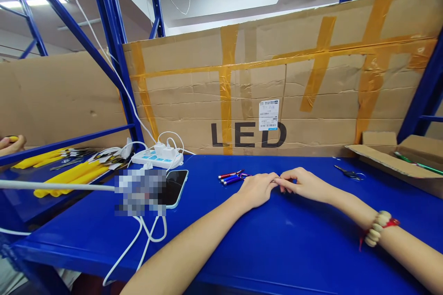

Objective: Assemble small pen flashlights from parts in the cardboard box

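My left hand (258,189) rests on the blue table, back side up, its fingers pointing right. One of its fingers reaches out to my right hand (302,185), whose thumb and forefinger close around the fingertip. No object shows between the two hands. Just left of my left hand lie a few small tubes, blue tubes (232,179) in front and a red tube (230,174) behind; they look metallic, but their exact kind is unclear. A beaded bracelet (378,229) with a red cord is around my right wrist.
A phone (177,186) and a white power strip (157,158) with plugs and cables lie left. Small scissors (348,173) and an open cardboard box (408,159) are at right. Yellow-wrapped items (74,176) lie far left, near another person's hand (12,144). Cardboard (187,106) walls the back.
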Available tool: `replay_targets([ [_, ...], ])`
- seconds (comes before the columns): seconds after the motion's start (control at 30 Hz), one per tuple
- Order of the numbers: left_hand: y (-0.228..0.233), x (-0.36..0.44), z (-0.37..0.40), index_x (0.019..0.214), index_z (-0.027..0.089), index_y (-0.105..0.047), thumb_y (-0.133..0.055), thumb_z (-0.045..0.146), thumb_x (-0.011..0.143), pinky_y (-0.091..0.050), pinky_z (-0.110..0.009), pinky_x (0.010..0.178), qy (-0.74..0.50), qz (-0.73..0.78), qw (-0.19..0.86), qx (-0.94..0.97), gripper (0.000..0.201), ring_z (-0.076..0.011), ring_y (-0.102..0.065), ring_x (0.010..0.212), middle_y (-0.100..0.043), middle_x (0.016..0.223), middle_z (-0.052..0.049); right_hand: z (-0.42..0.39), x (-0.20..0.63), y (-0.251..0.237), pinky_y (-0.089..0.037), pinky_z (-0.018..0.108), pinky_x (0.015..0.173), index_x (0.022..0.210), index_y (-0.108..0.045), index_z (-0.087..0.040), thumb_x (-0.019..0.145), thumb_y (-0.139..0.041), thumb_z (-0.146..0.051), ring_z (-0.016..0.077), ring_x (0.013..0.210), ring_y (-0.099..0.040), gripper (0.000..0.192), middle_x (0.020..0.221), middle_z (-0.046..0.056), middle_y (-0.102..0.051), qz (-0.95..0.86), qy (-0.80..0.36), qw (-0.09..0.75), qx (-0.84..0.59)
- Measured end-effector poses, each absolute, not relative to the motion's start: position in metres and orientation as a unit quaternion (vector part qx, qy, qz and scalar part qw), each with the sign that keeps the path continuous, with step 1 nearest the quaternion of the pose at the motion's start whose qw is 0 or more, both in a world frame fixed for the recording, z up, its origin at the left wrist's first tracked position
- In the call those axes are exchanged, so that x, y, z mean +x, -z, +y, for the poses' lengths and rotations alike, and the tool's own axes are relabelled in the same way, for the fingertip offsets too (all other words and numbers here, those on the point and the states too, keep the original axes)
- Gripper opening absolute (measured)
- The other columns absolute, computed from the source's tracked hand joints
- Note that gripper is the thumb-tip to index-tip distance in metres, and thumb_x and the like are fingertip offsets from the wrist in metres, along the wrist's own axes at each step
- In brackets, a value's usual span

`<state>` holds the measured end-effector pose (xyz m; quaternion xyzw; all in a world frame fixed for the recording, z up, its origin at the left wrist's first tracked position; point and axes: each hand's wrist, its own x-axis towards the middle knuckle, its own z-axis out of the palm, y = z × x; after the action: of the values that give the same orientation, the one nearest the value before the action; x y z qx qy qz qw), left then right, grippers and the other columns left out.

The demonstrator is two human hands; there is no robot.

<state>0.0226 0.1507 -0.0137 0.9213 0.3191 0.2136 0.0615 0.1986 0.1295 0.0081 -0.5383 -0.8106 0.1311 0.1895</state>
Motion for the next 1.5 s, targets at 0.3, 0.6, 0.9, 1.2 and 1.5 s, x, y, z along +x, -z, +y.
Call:
replay_targets([
  [0.3,0.013,0.024,0.151,0.101,0.023,-0.052,-0.033,0.028,0.092,-0.048,-0.029,0.074,-0.213,0.328,0.038,0.92,0.022,-0.0193,-0.06,0.095,-0.064,0.103,0.0,0.131,0.199,-0.008,-0.039,0.024,0.059,0.066,-0.064,-0.02,0.081,-0.044,-0.055,0.0138,0.06,-0.056,0.044,0.065,0.001,-0.064,-0.81,-0.121,0.188,-0.542],
  [0.6,0.012,0.024,0.148,0.104,0.025,-0.052,-0.032,0.028,0.091,-0.048,-0.03,0.072,-0.203,0.356,-0.001,0.912,0.023,-0.0197,-0.06,0.093,-0.064,0.102,0.0,0.126,0.199,-0.017,-0.037,0.024,0.059,0.065,-0.061,-0.019,0.082,-0.039,-0.057,0.0143,0.063,-0.056,0.048,0.068,0.002,-0.064,-0.82,-0.077,0.16,-0.544],
  [0.9,0.008,0.022,0.146,0.107,0.026,-0.051,-0.03,0.031,0.093,-0.047,-0.031,0.074,-0.232,0.431,0.026,0.872,0.026,-0.021,-0.06,0.096,-0.064,0.104,-0.001,0.137,0.213,-0.013,-0.039,0.024,0.059,0.103,-0.059,-0.021,0.079,-0.052,-0.049,0.0116,0.061,-0.052,0.037,0.085,0.002,-0.061,-0.83,-0.002,0.252,-0.497],
  [1.2,0.009,0.022,0.148,0.108,0.025,-0.051,-0.027,0.034,0.093,-0.046,-0.032,0.074,-0.231,0.405,0.029,0.884,0.029,-0.0225,-0.06,0.094,-0.065,0.101,-0.002,0.13,0.207,-0.019,-0.038,0.022,0.059,0.093,-0.066,-0.023,0.08,-0.059,-0.03,0.0077,0.061,-0.053,0.016,0.09,0.0,-0.059,-0.846,0.021,0.271,-0.458],
  [1.5,0.006,0.02,0.144,0.103,0.026,-0.054,-0.029,0.034,0.093,-0.045,-0.028,0.072,-0.249,0.39,0.049,0.885,0.028,-0.0197,-0.061,0.088,-0.065,0.095,0.0,0.13,0.207,-0.019,-0.037,0.021,0.058,0.085,-0.067,-0.022,0.082,-0.057,-0.034,0.0073,0.06,-0.051,0.016,0.087,0.0,-0.06,-0.847,0.047,0.308,-0.43],
])
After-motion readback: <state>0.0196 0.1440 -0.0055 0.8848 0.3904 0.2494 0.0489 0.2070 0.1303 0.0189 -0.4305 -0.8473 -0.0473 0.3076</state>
